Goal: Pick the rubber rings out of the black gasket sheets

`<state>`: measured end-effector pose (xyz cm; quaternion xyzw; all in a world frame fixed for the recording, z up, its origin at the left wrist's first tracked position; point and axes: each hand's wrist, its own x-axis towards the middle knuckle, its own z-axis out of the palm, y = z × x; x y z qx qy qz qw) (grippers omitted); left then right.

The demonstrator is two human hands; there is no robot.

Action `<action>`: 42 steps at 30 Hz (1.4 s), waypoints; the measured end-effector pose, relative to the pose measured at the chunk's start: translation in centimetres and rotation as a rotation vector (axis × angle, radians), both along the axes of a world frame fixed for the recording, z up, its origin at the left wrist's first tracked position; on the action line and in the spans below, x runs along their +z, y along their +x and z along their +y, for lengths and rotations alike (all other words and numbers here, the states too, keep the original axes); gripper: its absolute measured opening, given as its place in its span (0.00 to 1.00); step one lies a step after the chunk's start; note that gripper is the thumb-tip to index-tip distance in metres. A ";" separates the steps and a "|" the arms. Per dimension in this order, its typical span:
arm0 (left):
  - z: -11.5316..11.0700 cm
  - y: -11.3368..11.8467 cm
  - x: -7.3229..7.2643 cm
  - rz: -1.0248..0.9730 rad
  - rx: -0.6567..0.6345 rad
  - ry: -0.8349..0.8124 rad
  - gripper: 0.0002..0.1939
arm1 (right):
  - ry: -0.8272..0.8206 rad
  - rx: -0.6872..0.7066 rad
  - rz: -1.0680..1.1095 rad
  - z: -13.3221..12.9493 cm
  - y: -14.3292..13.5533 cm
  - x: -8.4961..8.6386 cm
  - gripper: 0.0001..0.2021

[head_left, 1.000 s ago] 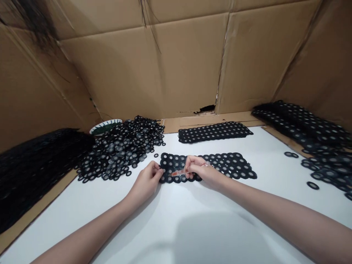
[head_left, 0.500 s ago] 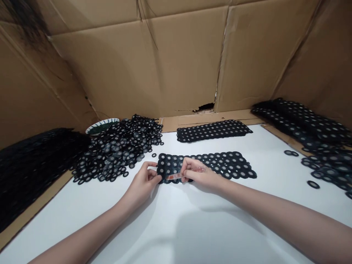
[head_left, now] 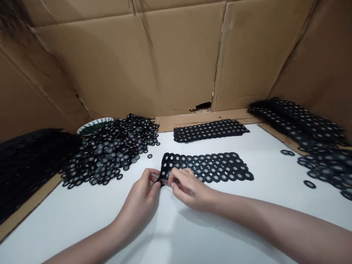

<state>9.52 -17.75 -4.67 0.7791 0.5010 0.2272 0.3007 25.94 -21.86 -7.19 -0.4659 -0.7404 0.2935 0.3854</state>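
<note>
A strip of joined black rings with pale grey centres (head_left: 209,167) lies on the white table in front of me, its left end slightly lifted. My left hand (head_left: 144,189) pinches the near left corner of this strip between thumb and fingers. My right hand (head_left: 189,187) is closed on a slim translucent tool (head_left: 165,182), whose exact kind I cannot make out. The tool's tip meets the strip at the corner beside my left fingertips. My right fingers hide part of the strip's near left side.
A heap of loose black rings (head_left: 110,150) lies at the left, before a striped plate (head_left: 93,126). Another ring strip (head_left: 211,130) lies farther back. Dark stacks stand at left (head_left: 30,161) and right (head_left: 299,121), with loose rings (head_left: 310,184) nearby. Cardboard walls (head_left: 176,62) enclose the table.
My right hand has moved left and slightly nearer, bringing the tool to the corner. My left hand now grips that corner, and the strip's left end has risen. The view has shifted slightly.
</note>
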 end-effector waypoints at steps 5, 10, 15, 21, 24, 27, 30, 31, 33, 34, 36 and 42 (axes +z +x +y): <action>1.5 -0.6 -0.3 0.108 -0.010 0.062 0.11 | -0.329 -0.089 0.571 0.9 0.9 -0.2 0.02; 2.9 -0.7 -0.8 0.027 -0.027 -0.079 0.09 | -0.387 -0.150 0.593 1.4 2.0 0.3 0.04; 2.8 -0.4 -0.2 0.047 -0.062 -0.091 0.15 | -0.460 -0.077 0.532 1.6 2.7 0.7 0.05; 2.5 -0.3 -0.4 0.013 -0.066 -0.033 0.12 | -0.467 -0.072 0.475 2.0 3.5 0.8 0.04; 2.3 -0.3 -0.5 -0.049 -0.083 -0.062 0.11 | -0.457 -0.055 0.453 1.9 3.4 0.9 0.04; 2.0 -0.2 -0.5 -0.058 -0.102 -0.095 0.09 | -0.438 -0.056 0.453 1.6 3.1 1.0 0.05; 1.8 -0.1 -0.6 -0.043 -0.113 -0.105 0.07 | -0.433 -0.038 0.422 1.2 2.9 1.2 0.04; 1.6 0.0 -0.8 -0.045 -0.105 -0.101 0.08 | -0.429 -0.032 0.399 1.0 2.8 1.3 0.04; 1.2 0.2 -1.0 -0.076 -0.070 -0.081 0.06 | -0.409 -0.034 0.343 0.8 2.8 1.4 0.04; 1.0 0.3 -1.2 -0.095 -0.052 -0.069 0.05 | -0.395 -0.039 0.316 0.7 2.8 1.5 0.04; 0.3 0.7 -1.3 -0.124 -0.020 -0.039 0.02 | -0.370 -0.053 0.268 0.6 2.8 1.4 0.05; -1.1 1.4 -0.9 -0.034 -0.015 0.091 0.03 | -0.085 0.023 0.060 0.1 1.6 0.1 0.06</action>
